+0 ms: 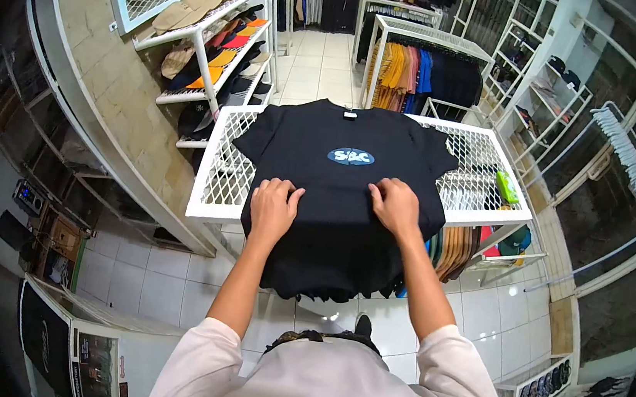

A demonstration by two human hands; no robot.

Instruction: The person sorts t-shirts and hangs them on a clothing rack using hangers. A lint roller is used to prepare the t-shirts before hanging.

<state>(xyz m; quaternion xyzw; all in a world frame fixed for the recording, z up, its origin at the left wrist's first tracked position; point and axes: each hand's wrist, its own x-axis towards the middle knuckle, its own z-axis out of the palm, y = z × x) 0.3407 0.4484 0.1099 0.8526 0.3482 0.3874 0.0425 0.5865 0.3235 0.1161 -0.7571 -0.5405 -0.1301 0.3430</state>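
Observation:
A black T-shirt (pixel 345 194) lies spread out on a white metal mesh table (pixel 230 166), its collar at the far side. A blue oval print with white letters sits on its chest, and a small white label shows at the neck. The lower part hangs over the near edge of the table. My left hand (pixel 272 209) rests on the left side of the shirt, fingers slightly bent and thumb apart. On the right side, my right hand (pixel 396 205) touches the fabric with its thumb stretched out and fingers bent. Neither hand visibly grips the cloth.
A bright green packet (pixel 506 187) lies at the table's right end. Caps fill a white shelf (pixel 215 71) at the left. Shirts hang on a rack (pixel 409 68) behind the table and beneath it. White hangers (pixel 622 145) hang on a rail at the right.

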